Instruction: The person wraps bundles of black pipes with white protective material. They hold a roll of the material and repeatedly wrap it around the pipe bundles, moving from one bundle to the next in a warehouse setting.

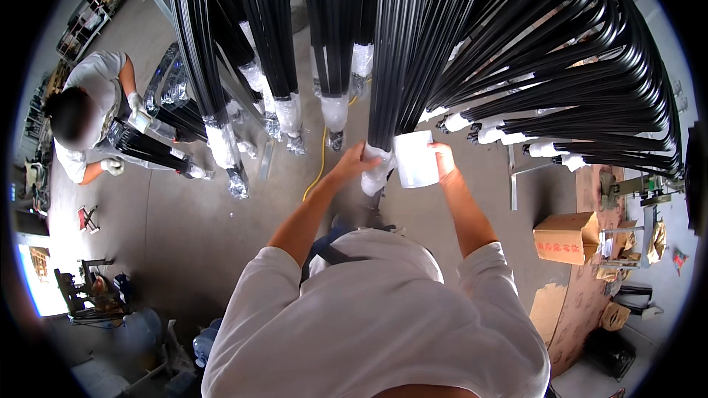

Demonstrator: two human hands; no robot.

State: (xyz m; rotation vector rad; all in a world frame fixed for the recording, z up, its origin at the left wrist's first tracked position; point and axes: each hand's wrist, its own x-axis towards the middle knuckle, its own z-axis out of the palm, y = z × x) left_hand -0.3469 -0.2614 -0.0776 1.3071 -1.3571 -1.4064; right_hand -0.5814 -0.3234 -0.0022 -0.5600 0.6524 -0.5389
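Note:
A bundle of long black tubes (381, 74) hangs down in front of me, its lower end wrapped in clear film (376, 177). My left hand (354, 163) grips this bundle from the left, just at the wrapped part. Close against the bundle's right side is a wide white roll of stretch film (414, 166). My right hand (443, 160) holds that roll at its right end, fingers closed on it.
More bundles of black tubes (265, 44) hang to the left, and bent ones (560, 66) fan out to the right, many with wrapped ends. A co-worker (92, 118) in white gloves handles another bundle at left. A cardboard box (564, 238) and a yellow cord (319, 169) lie on the floor.

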